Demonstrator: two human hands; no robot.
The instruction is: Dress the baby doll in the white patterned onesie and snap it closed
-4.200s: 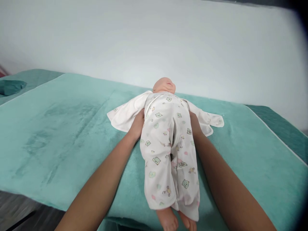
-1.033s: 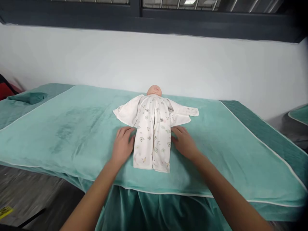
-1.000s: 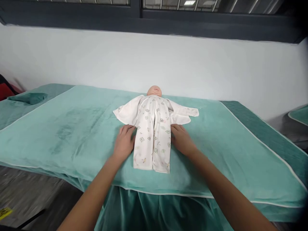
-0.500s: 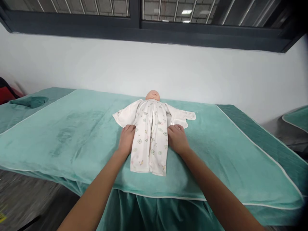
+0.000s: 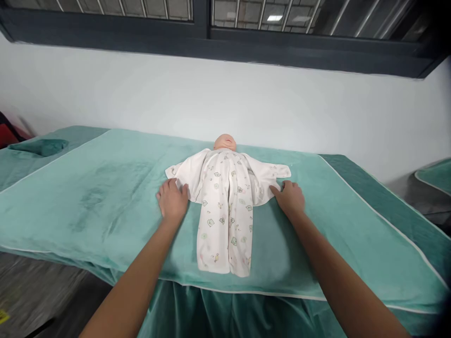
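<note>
A baby doll [image 5: 224, 142] lies on the bed with its head toward the wall. White baby trousers [image 5: 214, 225] with small printed figures lie down its front, legs toward me. Beneath them spreads a white baby shirt [image 5: 192, 171], its sleeves out to both sides; the doll's body is hidden under the cloth. My left hand [image 5: 172, 201] rests at the shirt's left edge, fingers apart and thumb against the cloth. At the lower right corner of the shirt is my right hand [image 5: 289, 199], thumb at the hem and fingers spread on the bed.
The bed has a green velvet cover [image 5: 120, 188] with pale piping, and its skirt hangs down in front. Behind it rises a white wall [image 5: 225, 98] below a dark window frame [image 5: 141, 35]. A folded green cloth [image 5: 40, 146] lies at the far left.
Both hands have moved apart, from the sides of the trousers out to the shirt's edges. The trousers have slid nearer to me, and the shirt's lower part lies spread wider.
</note>
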